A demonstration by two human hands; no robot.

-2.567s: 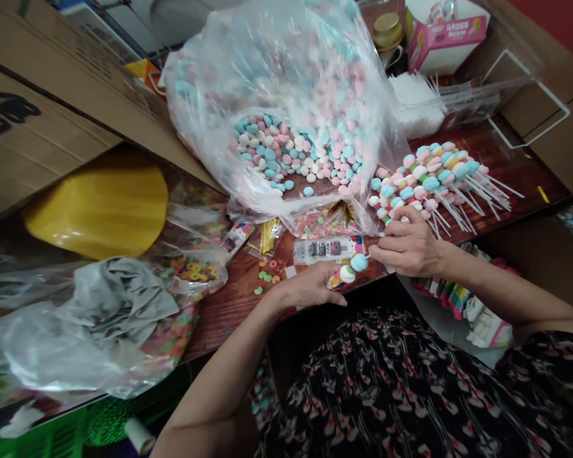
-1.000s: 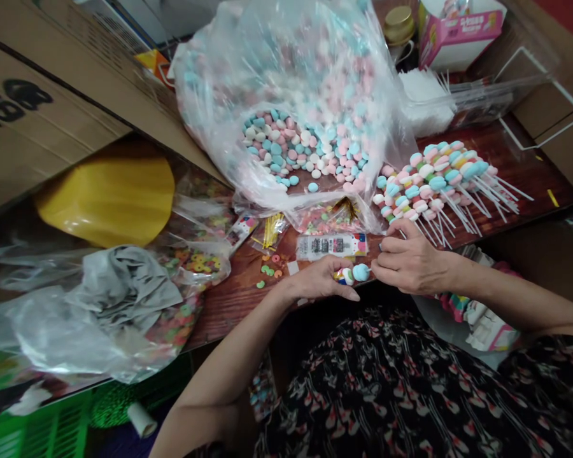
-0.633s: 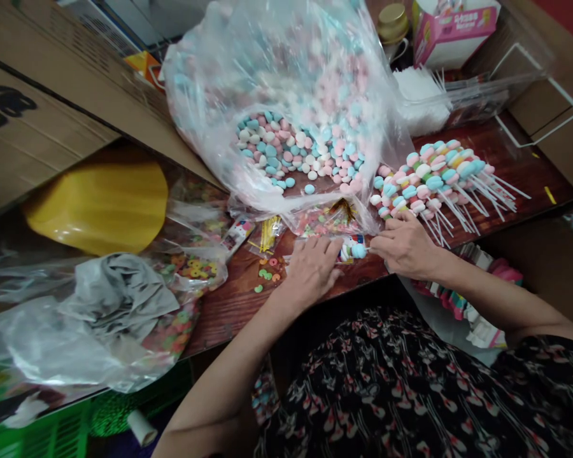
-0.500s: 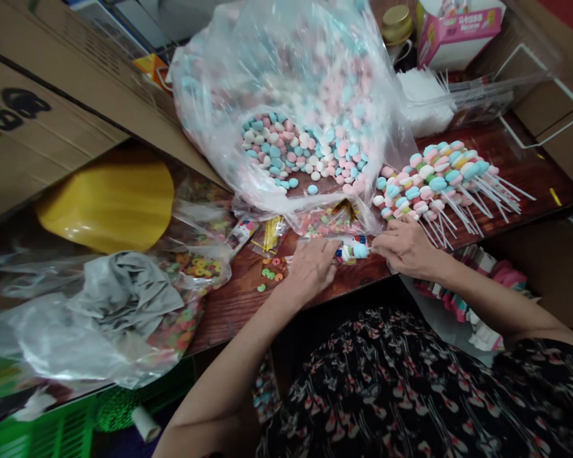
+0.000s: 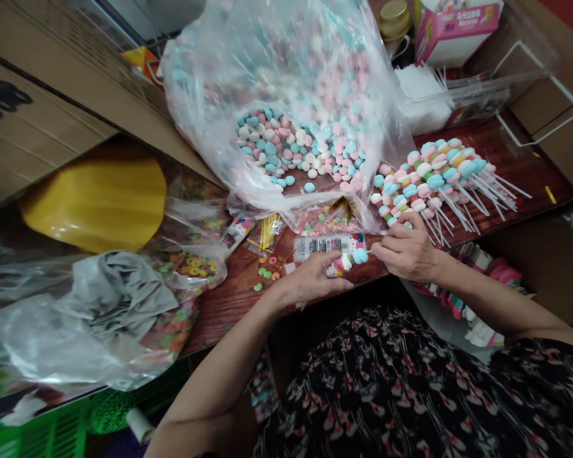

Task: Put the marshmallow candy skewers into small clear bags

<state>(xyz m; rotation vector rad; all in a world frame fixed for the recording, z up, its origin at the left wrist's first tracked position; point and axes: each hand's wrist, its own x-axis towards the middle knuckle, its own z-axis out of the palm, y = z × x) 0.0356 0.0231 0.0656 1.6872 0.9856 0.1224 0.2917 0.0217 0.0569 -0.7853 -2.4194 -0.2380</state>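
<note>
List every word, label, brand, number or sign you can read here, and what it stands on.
No text can be quoted with confidence:
Pink box: pale characters on its side, too blurred to read.
Clear wrapper by the left hand: dark printed characters, too small and blurred.
Cardboard box: large black markings, cut off by the picture's edge.
Nothing else is legible.

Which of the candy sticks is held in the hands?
The single candy stick apart from the pile: the left hand grips its candies, the right hand its other end. The others lie heaped.
</note>
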